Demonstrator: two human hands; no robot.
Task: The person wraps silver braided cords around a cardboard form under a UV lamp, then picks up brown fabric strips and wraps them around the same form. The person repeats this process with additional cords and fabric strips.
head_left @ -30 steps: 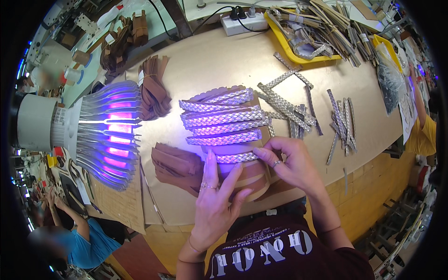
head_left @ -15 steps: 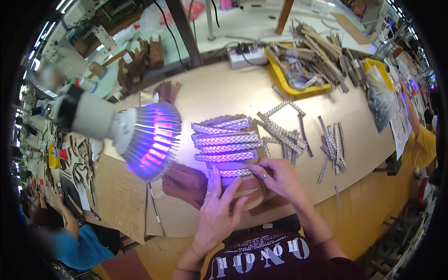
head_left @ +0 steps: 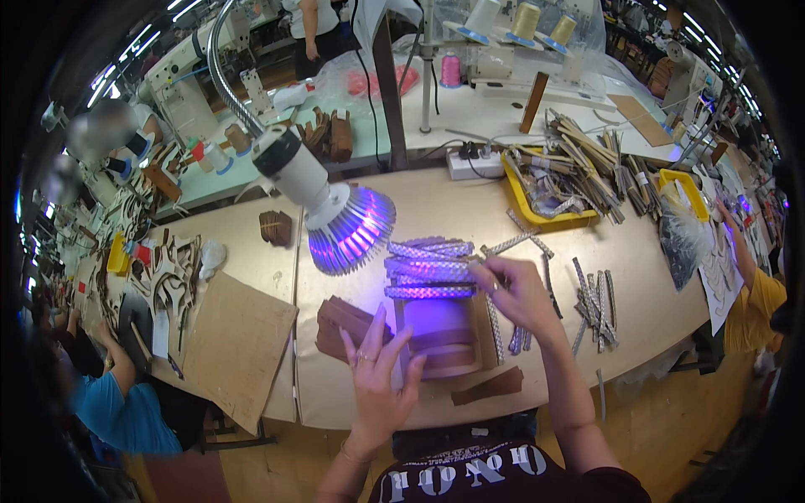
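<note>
Several silvery braided strips (head_left: 429, 292) lie crosswise over a stack of flat brown pieces (head_left: 444, 335), lit purple by a lamp. My right hand (head_left: 513, 295) is at the right ends of these strips, thumb and forefinger pinched on the end of a braided strip. Nearer me, my left hand (head_left: 381, 381) holds nothing, its fingers spread beside the stack's left front. Behind its fingertips lies a fanned pile of brown strips (head_left: 344, 323). The finned metal lamp (head_left: 350, 230) hangs close behind and left of the braided strips.
Loose braided strips (head_left: 597, 306) lie to the right. A yellow tray (head_left: 553, 222) of strips stands farther back, by a white power strip (head_left: 471, 164). A tan board (head_left: 239, 352) lies left, near a person in blue (head_left: 126, 411). Another person in yellow (head_left: 755, 310) is at far right.
My right hand has moved from the nearest braided strip to the ends of those farther back. My left fingers have come off the strip and spread. The whole view has shifted.
</note>
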